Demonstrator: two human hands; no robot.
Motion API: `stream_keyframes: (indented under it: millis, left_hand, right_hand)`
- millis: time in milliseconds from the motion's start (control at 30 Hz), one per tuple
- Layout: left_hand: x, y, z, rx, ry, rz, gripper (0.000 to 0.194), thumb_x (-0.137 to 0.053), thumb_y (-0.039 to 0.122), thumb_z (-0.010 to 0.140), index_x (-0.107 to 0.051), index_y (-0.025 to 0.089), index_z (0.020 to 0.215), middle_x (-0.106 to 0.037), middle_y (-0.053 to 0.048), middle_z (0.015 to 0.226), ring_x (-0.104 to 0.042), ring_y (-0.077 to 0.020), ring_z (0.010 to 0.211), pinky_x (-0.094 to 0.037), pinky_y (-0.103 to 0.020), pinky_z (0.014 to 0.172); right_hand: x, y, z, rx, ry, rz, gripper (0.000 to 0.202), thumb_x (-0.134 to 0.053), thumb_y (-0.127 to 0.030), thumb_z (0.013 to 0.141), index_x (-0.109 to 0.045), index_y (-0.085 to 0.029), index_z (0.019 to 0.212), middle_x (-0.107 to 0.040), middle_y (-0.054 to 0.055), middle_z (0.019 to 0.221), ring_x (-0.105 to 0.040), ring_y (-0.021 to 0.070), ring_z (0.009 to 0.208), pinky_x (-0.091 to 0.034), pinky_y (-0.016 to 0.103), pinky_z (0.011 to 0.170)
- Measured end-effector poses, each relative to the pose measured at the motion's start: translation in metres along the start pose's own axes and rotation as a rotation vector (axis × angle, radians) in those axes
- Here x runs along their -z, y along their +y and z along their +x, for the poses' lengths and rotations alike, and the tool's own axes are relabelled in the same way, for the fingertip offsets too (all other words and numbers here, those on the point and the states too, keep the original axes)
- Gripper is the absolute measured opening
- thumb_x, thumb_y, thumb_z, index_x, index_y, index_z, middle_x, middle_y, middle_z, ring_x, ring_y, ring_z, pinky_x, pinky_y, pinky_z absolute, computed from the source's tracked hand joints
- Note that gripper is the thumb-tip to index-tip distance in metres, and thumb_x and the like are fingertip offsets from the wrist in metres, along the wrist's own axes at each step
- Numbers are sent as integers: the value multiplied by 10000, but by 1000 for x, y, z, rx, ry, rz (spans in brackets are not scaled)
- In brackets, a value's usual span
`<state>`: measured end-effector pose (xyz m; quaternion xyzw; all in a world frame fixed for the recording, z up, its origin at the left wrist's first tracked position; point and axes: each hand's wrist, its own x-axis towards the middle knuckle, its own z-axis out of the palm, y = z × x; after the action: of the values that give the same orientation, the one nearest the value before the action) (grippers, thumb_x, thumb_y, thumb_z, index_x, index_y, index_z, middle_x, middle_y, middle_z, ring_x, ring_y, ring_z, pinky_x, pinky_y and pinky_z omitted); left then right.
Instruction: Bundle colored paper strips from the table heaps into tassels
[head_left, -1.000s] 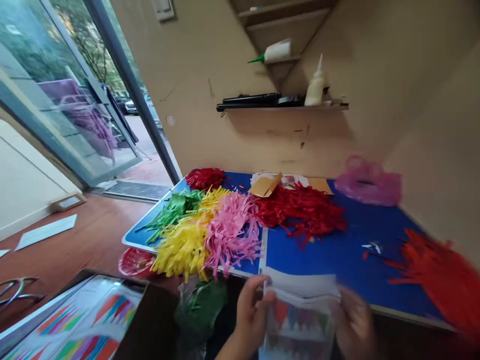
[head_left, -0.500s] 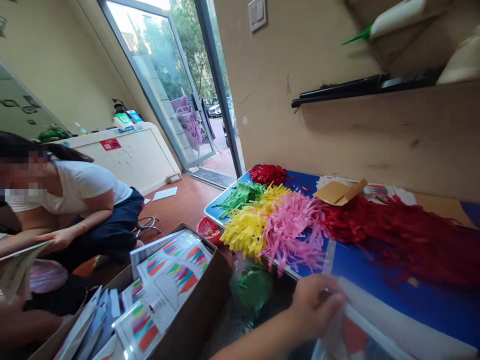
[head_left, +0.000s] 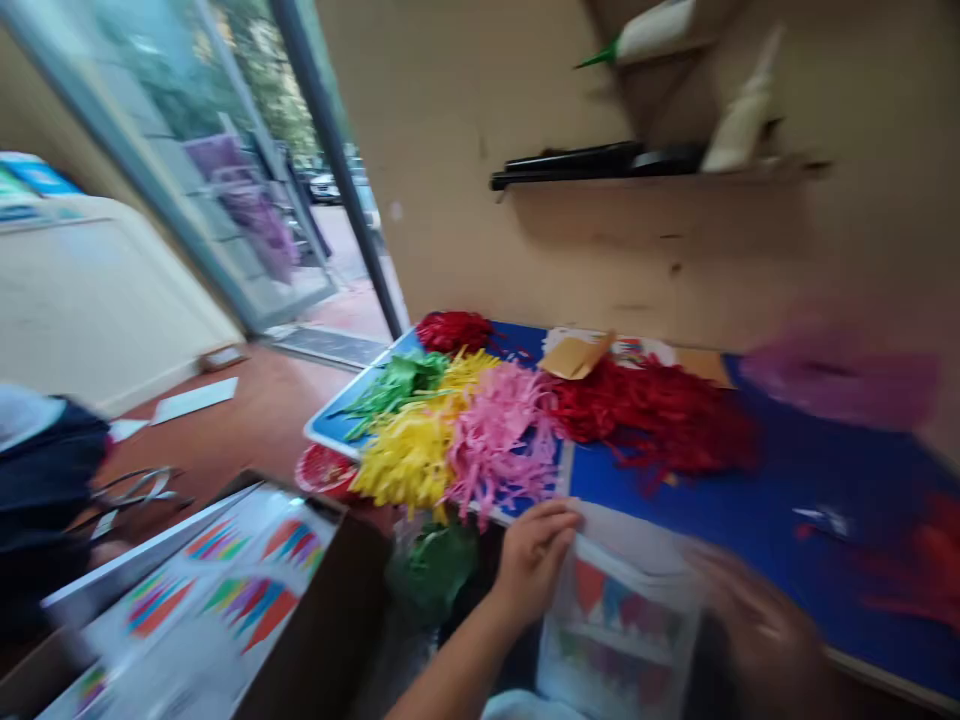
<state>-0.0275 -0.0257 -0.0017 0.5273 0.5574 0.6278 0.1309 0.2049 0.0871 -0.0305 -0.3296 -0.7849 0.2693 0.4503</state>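
My left hand [head_left: 536,555] pinches the upper left corner of a clear plastic bag [head_left: 622,625] at the table's near edge. Inside the bag, printed cards with colourful pennant shapes show through. My right hand [head_left: 765,625] is beside the bag's right edge, smeared by motion; whether its fingers grip the bag I cannot tell. Beyond my hands, bundles of paper strips lie on the blue table [head_left: 757,545]: pink strips [head_left: 502,430], yellow strips [head_left: 409,450], green strips [head_left: 405,385] and dark red strips [head_left: 652,415].
At lower left stands a cardboard box [head_left: 322,600] holding similar printed packs. A bag with green contents [head_left: 435,570] sits between box and table. A red basket [head_left: 326,470] is by the table corner. Above, a wall shelf [head_left: 667,175] carries bottles. A glass door [head_left: 247,170] stands open.
The view has swung right, and the other person is mostly out of frame. My right hand has come into view beside the bag. My left hand still holds the bag's corner.
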Motion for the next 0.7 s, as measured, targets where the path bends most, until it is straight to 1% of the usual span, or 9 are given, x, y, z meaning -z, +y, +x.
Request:
stream_keyframes:
  millis: [100,200,267,367,467,533,567,633,700]
  left_hand:
    - [1,-7,6,-35,-26,-53,209,-592,191,904,-732,247,1050,-741,-75,1054,-691,-182,982,-552,-315,875]
    - [3,-10,8,-90,-50,-77,234,-592,139,891,-712,270,1044,-731,-43,1022,-685,-165,966,-550,-296,856]
    - [4,-9,7,-116,-55,-71,271,-583,122,888,-683,271,1091,-724,-43,1023,-675,-168,976,-546,-302,858]
    - [9,-3,8,-171,-122,-51,334,-542,93,897,-660,269,1155,-716,-55,1020,-667,-172,981,-545,-311,855]
    - [11,7,11,-199,-199,-67,256,-513,126,913,-694,242,1051,-698,-60,947,-660,-185,954,-548,-337,847]
    - [12,15,14,-143,-194,-57,130,-571,202,896,-697,212,925,-678,-60,889,-655,-192,892,-546,-348,824]
    - [13,20,15,-96,-191,-34,92,-605,241,880,-686,201,863,-675,-64,896,-653,-194,877,-544,-345,812]
    - [15,29,18,23,-231,31,113,-640,297,861,-661,193,824,-687,-72,950,-661,-197,881,-542,-326,796]
    - [19,36,22,134,-329,106,135,-624,330,875,-665,202,896,-711,-66,976,-674,-193,879,-542,-298,770]
  right_hand:
    - [2,7,2,10,-38,-11,198,-613,-387,896,-769,-289,967,-748,50,1023,-709,247,914,-594,357,855]
    - [-2,6,1,-110,14,117,312,-620,-348,901,-675,-286,1201,-733,59,1079,-703,236,960,-597,347,851]
    - [-2,1,0,-142,22,196,358,-630,-323,900,-634,-291,1256,-734,54,1058,-705,221,949,-596,323,834]
    - [2,-10,3,-70,-34,250,147,-639,-301,894,-746,-279,992,-737,53,1000,-702,213,919,-584,308,831]
    - [6,-22,8,-66,-57,325,193,-633,-385,891,-742,-245,815,-732,78,1006,-695,235,921,-585,321,800]
    - [7,-32,12,-152,-74,337,255,-638,-423,881,-711,-224,737,-729,91,1024,-688,248,951,-579,327,804]
    - [9,-36,14,-207,-95,336,248,-648,-428,873,-707,-219,751,-725,95,1046,-683,250,972,-574,329,817]
    - [12,-45,19,-307,-187,327,228,-665,-434,859,-722,-218,904,-716,103,1093,-678,251,996,-570,334,832]
    - [18,-52,23,-346,-295,285,337,-678,-462,840,-718,-215,1066,-713,116,1114,-674,264,1011,-568,350,848]
